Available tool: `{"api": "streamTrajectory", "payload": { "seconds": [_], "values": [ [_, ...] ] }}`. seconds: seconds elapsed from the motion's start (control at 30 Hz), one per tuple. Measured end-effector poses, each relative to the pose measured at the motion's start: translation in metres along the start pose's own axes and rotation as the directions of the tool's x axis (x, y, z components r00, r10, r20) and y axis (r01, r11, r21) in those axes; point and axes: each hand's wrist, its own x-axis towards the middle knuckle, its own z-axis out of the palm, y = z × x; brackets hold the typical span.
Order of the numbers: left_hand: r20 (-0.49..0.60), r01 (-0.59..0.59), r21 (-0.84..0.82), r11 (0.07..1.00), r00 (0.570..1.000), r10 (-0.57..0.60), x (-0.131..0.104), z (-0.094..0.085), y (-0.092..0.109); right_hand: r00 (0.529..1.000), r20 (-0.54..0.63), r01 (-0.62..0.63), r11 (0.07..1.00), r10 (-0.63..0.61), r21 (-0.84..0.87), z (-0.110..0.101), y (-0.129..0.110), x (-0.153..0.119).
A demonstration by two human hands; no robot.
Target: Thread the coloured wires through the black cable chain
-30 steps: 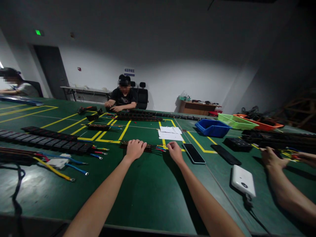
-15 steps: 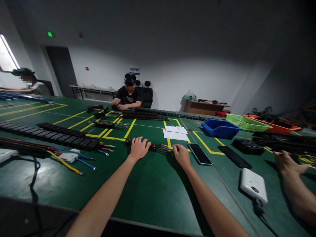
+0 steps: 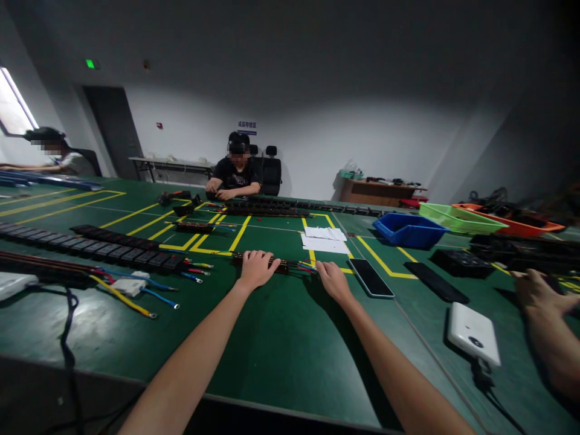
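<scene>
In front of me on the green table lies a short dark strip [image 3: 283,266] with several thin coloured wires [image 3: 302,266] coming out of its right end. My left hand [image 3: 257,269] lies across the strip, thumb at the near side and fingers bent over the top, gripping it. The wire tips reach my right hand [image 3: 333,281], whose fingers are curled and pinched at them; the fingertips are partly hidden. White papers [image 3: 323,240] lie just beyond that hand, and a phone [image 3: 370,278] sits to its right.
Long black segmented strips [image 3: 113,249] and thick yellow and blue cables [image 3: 129,300] lie at left. A blue bin [image 3: 408,232], a green tray [image 3: 462,219] and a white device [image 3: 473,333] are at right. A co-worker's hand [image 3: 539,295] is at far right; another person [image 3: 235,172] sits opposite.
My right hand has shifted very slightly left, closer against the wire tips. My left hand stays on the strip. The view has turned a little.
</scene>
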Motion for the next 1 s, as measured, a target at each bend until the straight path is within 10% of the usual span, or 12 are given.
{"api": "streamTrajectory", "payload": {
  "seconds": [0.23, 0.73, 1.0],
  "values": [
    [0.036, -0.009, 0.003, 1.000, 0.999, 0.009, 0.002, 0.001, -0.002, 0.987, -0.066, -0.083, 0.825, 0.144, 0.559, -0.002, -0.005, 0.005],
    [-0.008, -0.027, 0.019, 0.999, 1.000, 0.028, 0.000, -0.002, -0.001, 0.998, 0.064, 0.005, 0.979, 0.008, -0.205, 0.001, 0.004, -0.001],
    [-0.007, -0.031, 0.009, 0.999, 0.999, 0.031, 0.000, -0.002, -0.002, 0.964, -0.045, -0.220, 0.882, 0.261, 0.417, 0.002, -0.004, 0.006]
  ]
}}
